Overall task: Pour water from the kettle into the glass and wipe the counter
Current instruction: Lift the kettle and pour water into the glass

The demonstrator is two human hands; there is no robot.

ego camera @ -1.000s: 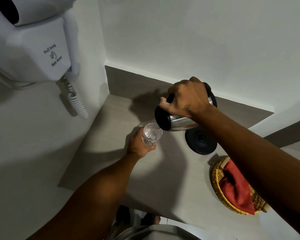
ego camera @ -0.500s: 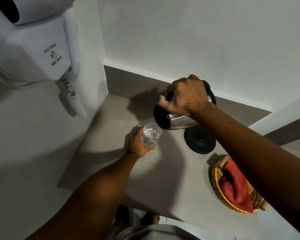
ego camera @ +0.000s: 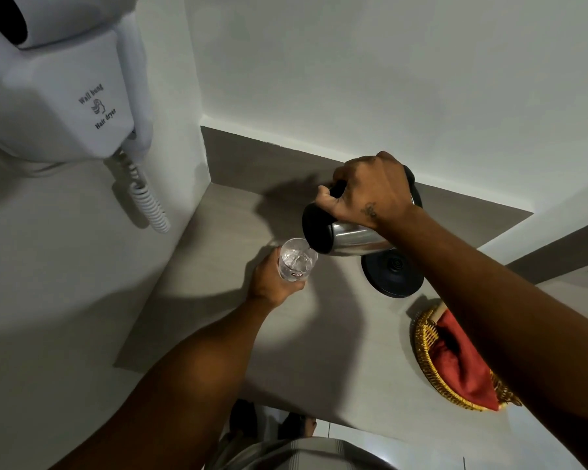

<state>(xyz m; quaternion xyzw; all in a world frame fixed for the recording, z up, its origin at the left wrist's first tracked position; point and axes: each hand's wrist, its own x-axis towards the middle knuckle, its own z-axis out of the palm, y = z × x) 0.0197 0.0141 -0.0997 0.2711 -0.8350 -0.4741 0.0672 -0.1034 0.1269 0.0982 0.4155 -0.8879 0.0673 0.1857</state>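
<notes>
Water is streaming from the tilted steel kettle (ego camera: 353, 237), gripped by the right hand (ego camera: 370, 191). Its spout is sitting just above-right of the clear glass (ego camera: 296, 261), which the left hand (ego camera: 272, 283) is clasping over the grey tabletop (ego camera: 224, 232).

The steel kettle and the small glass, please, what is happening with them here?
A person is pouring water. The right hand tips the shiny steel kettle with black lid over the small clear drinking glass, which the left hand holds above the pale grey counter. Water is already in the glass. The round black kettle base stands empty, and a red cloth lies unused in the round woven yellow basket.
</notes>
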